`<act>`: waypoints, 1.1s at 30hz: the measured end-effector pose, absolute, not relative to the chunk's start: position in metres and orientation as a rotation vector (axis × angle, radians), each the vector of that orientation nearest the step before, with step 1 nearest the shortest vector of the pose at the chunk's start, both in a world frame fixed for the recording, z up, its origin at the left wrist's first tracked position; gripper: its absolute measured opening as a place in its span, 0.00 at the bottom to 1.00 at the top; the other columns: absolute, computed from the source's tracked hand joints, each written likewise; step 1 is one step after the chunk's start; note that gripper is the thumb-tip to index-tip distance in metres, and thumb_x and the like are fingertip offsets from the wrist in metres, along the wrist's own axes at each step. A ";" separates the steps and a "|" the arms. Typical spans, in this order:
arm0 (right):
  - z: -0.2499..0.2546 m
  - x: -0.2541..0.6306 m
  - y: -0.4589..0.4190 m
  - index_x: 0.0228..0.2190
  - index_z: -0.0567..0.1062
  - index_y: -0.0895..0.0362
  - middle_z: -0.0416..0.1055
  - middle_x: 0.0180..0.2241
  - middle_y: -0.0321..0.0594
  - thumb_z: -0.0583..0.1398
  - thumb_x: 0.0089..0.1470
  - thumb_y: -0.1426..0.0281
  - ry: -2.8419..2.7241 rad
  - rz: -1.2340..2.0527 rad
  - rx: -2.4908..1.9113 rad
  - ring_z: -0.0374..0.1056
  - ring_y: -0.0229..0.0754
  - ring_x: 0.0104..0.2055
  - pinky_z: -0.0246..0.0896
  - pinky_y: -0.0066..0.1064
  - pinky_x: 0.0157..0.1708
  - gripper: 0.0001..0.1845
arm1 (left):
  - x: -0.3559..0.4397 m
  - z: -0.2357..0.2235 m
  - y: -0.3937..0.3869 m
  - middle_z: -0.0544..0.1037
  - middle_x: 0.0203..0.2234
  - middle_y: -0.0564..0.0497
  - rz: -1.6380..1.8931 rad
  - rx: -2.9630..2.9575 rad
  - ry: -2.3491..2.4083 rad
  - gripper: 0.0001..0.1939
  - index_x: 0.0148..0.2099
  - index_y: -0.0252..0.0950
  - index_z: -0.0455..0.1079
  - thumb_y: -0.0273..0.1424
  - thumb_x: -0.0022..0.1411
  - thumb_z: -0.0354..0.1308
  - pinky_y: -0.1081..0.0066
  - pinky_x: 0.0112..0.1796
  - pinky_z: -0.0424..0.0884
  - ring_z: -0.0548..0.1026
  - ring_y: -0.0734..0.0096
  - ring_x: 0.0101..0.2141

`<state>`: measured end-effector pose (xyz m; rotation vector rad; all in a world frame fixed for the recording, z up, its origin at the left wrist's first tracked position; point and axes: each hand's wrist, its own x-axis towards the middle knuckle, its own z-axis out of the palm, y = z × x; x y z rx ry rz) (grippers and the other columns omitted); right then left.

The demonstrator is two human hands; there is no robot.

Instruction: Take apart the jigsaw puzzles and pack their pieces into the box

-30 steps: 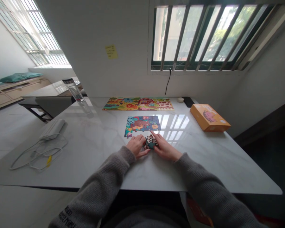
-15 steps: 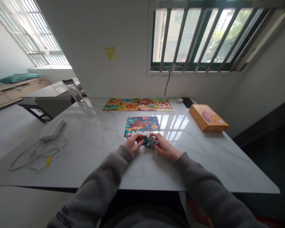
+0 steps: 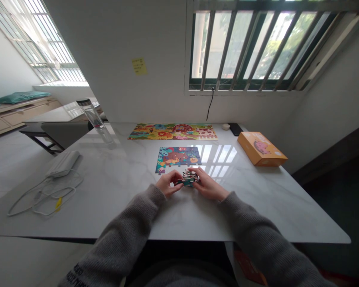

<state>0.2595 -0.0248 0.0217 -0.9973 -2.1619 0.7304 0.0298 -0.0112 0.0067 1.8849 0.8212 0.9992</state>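
Observation:
A stack of jigsaw puzzle pieces (image 3: 190,176) is gripped in my right hand (image 3: 208,185), whose fingers close round its far and right sides. My left hand (image 3: 169,182) pinches a teal puzzle piece (image 3: 180,182) at the left of the stack; whether that piece touches the stack I cannot tell. Just beyond my hands lies a partly joined puzzle (image 3: 179,156) in dark blue and teal with animals, its near edge uneven. Farther back, against the wall, a long puzzle (image 3: 172,131) with a red barn and animals lies flat.
An orange box (image 3: 261,148) sits at the right, with a black phone (image 3: 235,129) and a small white object (image 3: 225,126) behind it. On the left are a clear bottle (image 3: 93,115), a white device (image 3: 63,164) and its looped cable (image 3: 44,213). The white table (image 3: 191,223) ends near my body.
My left hand has drawn a piece leftward and lower from the stack, and the stack's layered edges show more. My right hand has stayed nearly in place. The view has shifted slightly.

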 end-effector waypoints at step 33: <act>0.013 0.261 -0.021 0.64 0.56 0.54 0.68 0.53 0.48 0.62 0.55 0.72 -2.115 0.846 -1.023 0.68 0.47 0.51 0.64 0.44 0.54 0.37 | -0.004 0.002 0.010 0.74 0.35 0.48 1.009 2.487 1.306 0.26 0.61 0.35 0.62 0.35 0.62 0.55 0.63 0.44 0.66 0.72 0.62 0.37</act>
